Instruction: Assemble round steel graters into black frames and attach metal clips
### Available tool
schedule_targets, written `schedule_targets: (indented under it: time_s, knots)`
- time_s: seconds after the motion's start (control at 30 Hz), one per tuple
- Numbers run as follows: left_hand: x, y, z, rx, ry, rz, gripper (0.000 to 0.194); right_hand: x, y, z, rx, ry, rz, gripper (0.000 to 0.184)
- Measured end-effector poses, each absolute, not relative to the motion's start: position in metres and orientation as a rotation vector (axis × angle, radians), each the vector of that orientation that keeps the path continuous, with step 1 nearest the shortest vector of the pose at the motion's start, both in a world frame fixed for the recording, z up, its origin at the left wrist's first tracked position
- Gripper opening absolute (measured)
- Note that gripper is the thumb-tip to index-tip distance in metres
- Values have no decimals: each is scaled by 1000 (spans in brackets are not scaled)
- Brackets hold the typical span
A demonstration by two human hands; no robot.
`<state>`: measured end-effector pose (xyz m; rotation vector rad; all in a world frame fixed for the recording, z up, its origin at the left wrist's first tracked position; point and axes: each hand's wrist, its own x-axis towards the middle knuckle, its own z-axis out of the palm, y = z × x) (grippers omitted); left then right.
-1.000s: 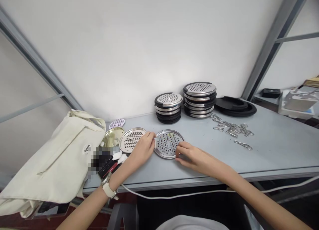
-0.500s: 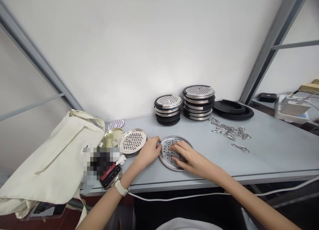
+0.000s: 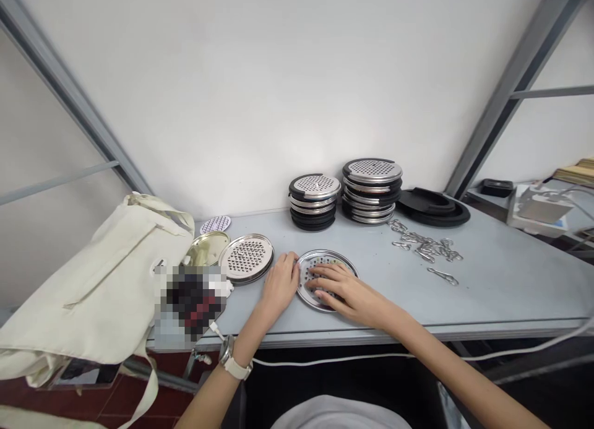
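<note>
A round metal grater plate [image 3: 304,269] with rows of holes lies flat on the table before me. My left hand [image 3: 281,280] is closed at its left rim, fingers bent and together, tips against the edge. Over the right part of the plate spreads my right hand [image 3: 346,291], open, its fingers stretched across the perforated surface and hiding much of it. Left of my left hand rests a small pile of similar grater plates [image 3: 245,257]. A gold-coloured round lid [image 3: 208,248] and a white perforated disc [image 3: 216,225] lie behind that pile.
Two stacks of black-rimmed perforated discs, one shorter [image 3: 314,203] and one taller [image 3: 372,190], stand by the wall. Black round parts [image 3: 434,207] and loose metal snap hooks [image 3: 427,246] lie right. A cream bag [image 3: 102,280] covers the left end; a white cable [image 3: 334,359] crosses in front.
My right hand has shifted slightly left and flattened, its fingers reaching farther across the grater plate. My left hand stays at the rim. The view has shifted slightly.
</note>
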<state>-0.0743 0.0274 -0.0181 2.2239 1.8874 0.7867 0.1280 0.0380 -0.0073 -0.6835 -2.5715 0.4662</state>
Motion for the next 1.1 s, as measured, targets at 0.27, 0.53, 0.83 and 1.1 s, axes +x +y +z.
schedule_targets:
  time_s: [0.27, 0.53, 0.83, 1.1]
  knots:
    - [-70, 27, -20, 2287, 1980, 686, 19, 128, 38, -8, -656, -2624, 482, 39]
    - [-69, 27, -19, 2285, 1983, 658, 18, 129, 37, -7, -656, -2649, 484, 42]
    - [-67, 25, -17, 2278, 2026, 594, 18, 128, 35, -6, -657, -2645, 451, 45]
    - [-65, 25, -15, 2288, 2049, 561, 19, 128, 36, -7, -672, -2624, 461, 44]
